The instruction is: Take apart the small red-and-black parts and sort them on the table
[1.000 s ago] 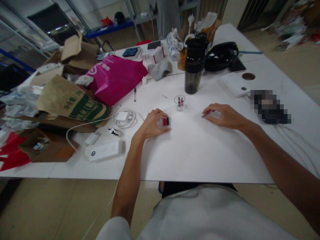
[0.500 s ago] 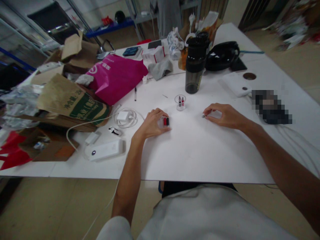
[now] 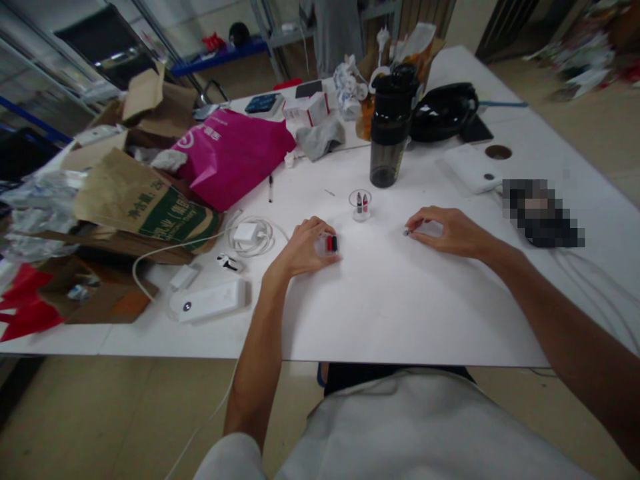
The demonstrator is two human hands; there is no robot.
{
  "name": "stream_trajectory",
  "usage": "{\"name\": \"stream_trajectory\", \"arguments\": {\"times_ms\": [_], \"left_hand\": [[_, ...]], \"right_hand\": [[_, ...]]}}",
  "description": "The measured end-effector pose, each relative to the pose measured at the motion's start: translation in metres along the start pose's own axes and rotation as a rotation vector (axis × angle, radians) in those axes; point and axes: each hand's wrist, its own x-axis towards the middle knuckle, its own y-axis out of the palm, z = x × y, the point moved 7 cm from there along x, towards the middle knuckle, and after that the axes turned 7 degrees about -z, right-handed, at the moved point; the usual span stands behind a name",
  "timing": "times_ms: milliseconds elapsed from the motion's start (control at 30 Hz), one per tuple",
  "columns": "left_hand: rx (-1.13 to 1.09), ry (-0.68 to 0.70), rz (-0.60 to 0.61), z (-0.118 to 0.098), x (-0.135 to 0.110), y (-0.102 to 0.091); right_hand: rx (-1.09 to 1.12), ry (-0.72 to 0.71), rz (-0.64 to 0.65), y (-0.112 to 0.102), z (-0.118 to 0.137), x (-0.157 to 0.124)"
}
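My left hand [image 3: 307,248] is closed round a small clear container [image 3: 323,244] on the white table. Red and black pieces [image 3: 332,243] show inside it, between thumb and fingers. My right hand [image 3: 443,230], to the right, pinches a tiny silvery piece [image 3: 406,233] between thumb and forefinger; its kind is too small to make out. Beyond and between the hands stands a round clear cup [image 3: 361,217]. In it are a dark and a red piece [image 3: 365,203] with pointed silvery tips, upright and apart from both hands.
A dark drinking bottle [image 3: 387,133] stands behind the clear cup. To the left are a coiled white cable [image 3: 267,240], a white power bank [image 3: 213,300], a pen [image 3: 271,189] and a magenta bag [image 3: 235,157]. A white device [image 3: 467,168] lies at the right.
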Motion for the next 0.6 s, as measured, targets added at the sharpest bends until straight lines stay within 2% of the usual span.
{"name": "stream_trajectory", "arguments": {"times_ms": [600], "left_hand": [[-0.006, -0.016, 0.005, 0.0003, 0.0001, 0.0004]], "right_hand": [[-0.003, -0.011, -0.006, 0.0006, -0.0031, 0.0001]]}}
